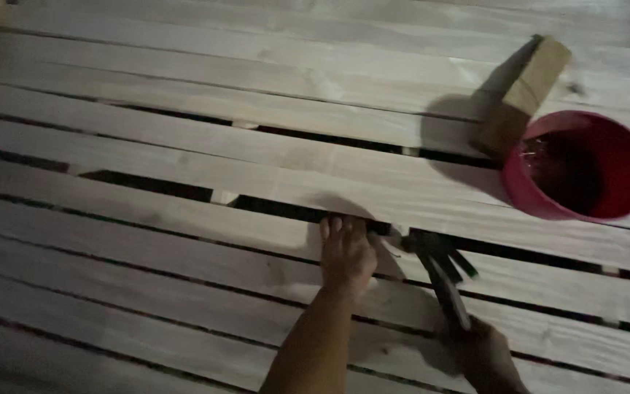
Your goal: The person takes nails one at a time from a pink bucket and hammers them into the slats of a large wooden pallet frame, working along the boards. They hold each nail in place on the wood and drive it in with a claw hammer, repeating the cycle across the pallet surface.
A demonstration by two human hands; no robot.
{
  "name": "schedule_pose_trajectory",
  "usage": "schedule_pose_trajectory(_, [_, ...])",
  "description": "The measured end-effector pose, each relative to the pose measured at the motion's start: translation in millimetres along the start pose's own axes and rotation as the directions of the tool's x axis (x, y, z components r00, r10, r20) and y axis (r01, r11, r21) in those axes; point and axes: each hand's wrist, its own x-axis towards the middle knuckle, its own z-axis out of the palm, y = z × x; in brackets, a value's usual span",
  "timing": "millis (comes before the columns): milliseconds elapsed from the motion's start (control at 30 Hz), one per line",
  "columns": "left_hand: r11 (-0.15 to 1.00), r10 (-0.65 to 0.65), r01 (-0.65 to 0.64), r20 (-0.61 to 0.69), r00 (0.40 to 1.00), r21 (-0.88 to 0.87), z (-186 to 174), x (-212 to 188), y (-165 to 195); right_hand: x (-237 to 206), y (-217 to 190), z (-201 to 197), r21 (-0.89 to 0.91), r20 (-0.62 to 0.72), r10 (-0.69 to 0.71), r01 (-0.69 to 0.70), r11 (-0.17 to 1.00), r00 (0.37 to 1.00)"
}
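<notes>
While the left hand (347,254) lies flat, fingers pressed at a gap between pale wooden planks (184,146), the right hand (484,354) grips a dark claw hammer (440,271) whose handle slants up-left, its head just right of those fingers.

Off to the side: red bucket, wood block

Red bucket (581,168) sits on the pale wooden slats (184,146), dark inside. Wood block (523,95) lies just beside its rim, on the far side.
</notes>
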Motion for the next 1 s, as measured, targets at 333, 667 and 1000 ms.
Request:
schedule_pose_trajectory(333, [0.999, -0.029, 0.024, 0.161, 0.986, 0.037, -6, 4, 1, -9, 23, 23, 0.042, -0.413, -0.585, 0.656, 0.753, 0.698])
schedule_pose_trajectory(667, [0.999, 0.031, -0.031, 0.019, 0.999, -0.025, 8, -1, -7, -28, -12, 0, 0.273, -0.123, 0.044, -0.009, 0.962, 0.991])
schedule_pose_trajectory(1000, [0.988, 0.138, -0.141, -0.056, 0.989, -0.055, 16, -2, -9, -4, 21, 9, -0.121, -0.045, -0.008, 0.003, 0.993, 0.999])
